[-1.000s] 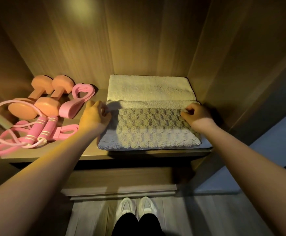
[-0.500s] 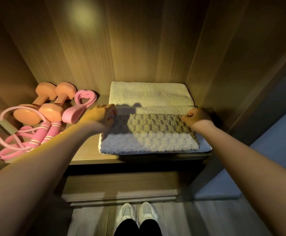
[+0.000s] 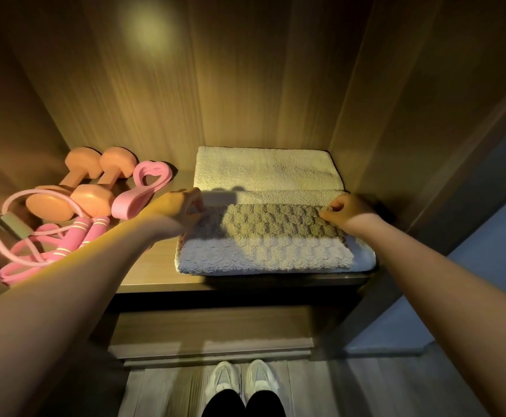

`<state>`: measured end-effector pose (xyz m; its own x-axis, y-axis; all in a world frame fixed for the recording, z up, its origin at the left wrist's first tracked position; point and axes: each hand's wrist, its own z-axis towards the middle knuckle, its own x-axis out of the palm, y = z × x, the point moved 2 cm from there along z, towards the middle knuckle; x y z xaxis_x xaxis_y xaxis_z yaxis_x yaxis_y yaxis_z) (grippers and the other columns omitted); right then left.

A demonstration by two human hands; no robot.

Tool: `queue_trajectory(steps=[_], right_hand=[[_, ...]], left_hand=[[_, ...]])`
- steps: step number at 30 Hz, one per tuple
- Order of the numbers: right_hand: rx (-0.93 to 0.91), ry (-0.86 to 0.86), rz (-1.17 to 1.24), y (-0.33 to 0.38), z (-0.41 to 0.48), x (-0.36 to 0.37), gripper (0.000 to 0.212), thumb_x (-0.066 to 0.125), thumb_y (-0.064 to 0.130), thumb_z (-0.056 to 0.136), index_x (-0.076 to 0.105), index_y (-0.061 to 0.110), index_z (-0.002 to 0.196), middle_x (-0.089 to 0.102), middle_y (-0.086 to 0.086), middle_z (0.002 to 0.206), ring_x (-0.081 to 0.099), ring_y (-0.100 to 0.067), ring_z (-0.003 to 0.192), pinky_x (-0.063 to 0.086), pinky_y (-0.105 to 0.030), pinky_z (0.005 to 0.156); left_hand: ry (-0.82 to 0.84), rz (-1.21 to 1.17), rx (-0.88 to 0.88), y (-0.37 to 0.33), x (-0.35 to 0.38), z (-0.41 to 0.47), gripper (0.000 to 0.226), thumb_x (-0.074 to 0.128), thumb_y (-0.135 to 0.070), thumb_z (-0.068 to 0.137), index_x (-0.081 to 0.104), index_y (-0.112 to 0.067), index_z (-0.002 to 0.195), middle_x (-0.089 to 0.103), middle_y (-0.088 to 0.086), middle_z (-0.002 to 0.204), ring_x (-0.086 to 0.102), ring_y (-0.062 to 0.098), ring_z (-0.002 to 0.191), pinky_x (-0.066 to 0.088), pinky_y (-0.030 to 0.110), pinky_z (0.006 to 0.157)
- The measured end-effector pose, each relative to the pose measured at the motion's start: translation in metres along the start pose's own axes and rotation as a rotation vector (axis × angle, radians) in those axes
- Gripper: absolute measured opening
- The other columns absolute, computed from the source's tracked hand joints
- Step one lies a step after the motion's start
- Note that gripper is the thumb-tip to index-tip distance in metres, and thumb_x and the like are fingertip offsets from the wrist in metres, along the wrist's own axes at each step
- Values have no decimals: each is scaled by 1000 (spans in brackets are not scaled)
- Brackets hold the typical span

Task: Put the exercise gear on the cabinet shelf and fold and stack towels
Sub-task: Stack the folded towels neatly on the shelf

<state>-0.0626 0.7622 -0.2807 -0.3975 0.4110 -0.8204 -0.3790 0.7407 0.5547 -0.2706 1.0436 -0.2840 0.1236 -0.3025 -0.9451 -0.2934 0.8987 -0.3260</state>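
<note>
Textured towel [image 3: 276, 231] far corners pinched by left grip [image 3: 182, 210], right grip [image 3: 345, 210]; left fingertips hidden.

The left hand [image 3: 182, 209] and right hand [image 3: 346, 210] are bare, as are both forearms [image 3: 80, 284] running back from the fingers [image 3: 197, 203]. Far behind the fingers, two white trainers [image 3: 224, 379] peek out under black trouser legs [image 3: 224, 404].

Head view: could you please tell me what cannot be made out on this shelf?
All in the head view:
Fingertips of the left hand: hidden by its own knuckles.
Near part of the skipping rope: covered by the left forearm.
Layers under the waffle towel: covered by it.
</note>
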Motion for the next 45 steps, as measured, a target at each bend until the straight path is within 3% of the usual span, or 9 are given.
queue_trajectory(steps=[4,13,22,29,32,35,37,39,45], right_hand=[[-27,-6,-10,-1,2,4,48,63,18,93,26,20,61,22,-2,60,22,-15,55,18,-31,52],[-30,-12,10,-4,6,8,47,62,17,93,27,20,61,22,-2,60,23,-15,56,19,-31,54],[35,-115,186,-6,-10,0,26,69,16,89,49,17,73,50,3,71,48,-16,69,38,-25,60],[-59,-295,332,5,-81,-34,20,74,7,81,58,19,82,57,3,76,53,-12,67,39,-19,55],[-143,-229,418,7,-124,-45,32,73,-2,78,61,14,103,56,-1,80,48,-9,65,47,-16,61],[-217,-111,358,3,-166,-54,43,72,-4,80,63,8,120,62,-29,97,52,-25,75,50,-37,78],[-266,-59,354,-1,-192,-60,31,71,1,83,69,12,111,66,-27,98,59,-34,79,52,-43,81],[-303,-21,401,-6,-217,-64,13,70,7,86,72,16,94,71,-8,85,64,-24,79,56,-30,71],[-306,-33,816,-21,-269,-56,18,62,25,90,69,9,93,59,-11,87,55,-22,83,44,-33,77]], left_hand=[[-61,-8,-21,5,3,2,23,67,-25,89,45,-24,96,57,-4,82,55,15,66,47,30,52],[-43,4,-143,9,2,2,16,66,-25,90,50,-22,88,53,-3,81,53,17,72,38,21,53],[-203,-178,-174,-7,-26,-25,12,69,-15,87,60,-11,81,65,12,85,59,30,78,49,37,65],[-290,-225,-153,-45,-60,-96,16,67,-8,83,56,-13,73,65,4,81,62,21,78,55,41,73],[-276,-266,-94,-62,-70,-134,17,66,-4,84,55,-14,78,63,2,82,60,21,80,55,41,74],[-199,-259,-74,-79,-79,-170,23,65,-4,87,54,-23,96,59,-2,91,57,16,84,52,31,75],[-139,-219,-69,-87,-84,-193,30,63,-5,89,57,-27,108,58,-3,95,56,15,87,51,31,77],[-86,-224,-56,-92,-88,-215,21,63,-6,90,66,-23,103,62,-3,97,58,17,90,52,37,82],[-227,-858,-186,-98,-75,-265,6,61,-11,91,67,-12,92,68,5,98,62,22,94,51,35,81]])
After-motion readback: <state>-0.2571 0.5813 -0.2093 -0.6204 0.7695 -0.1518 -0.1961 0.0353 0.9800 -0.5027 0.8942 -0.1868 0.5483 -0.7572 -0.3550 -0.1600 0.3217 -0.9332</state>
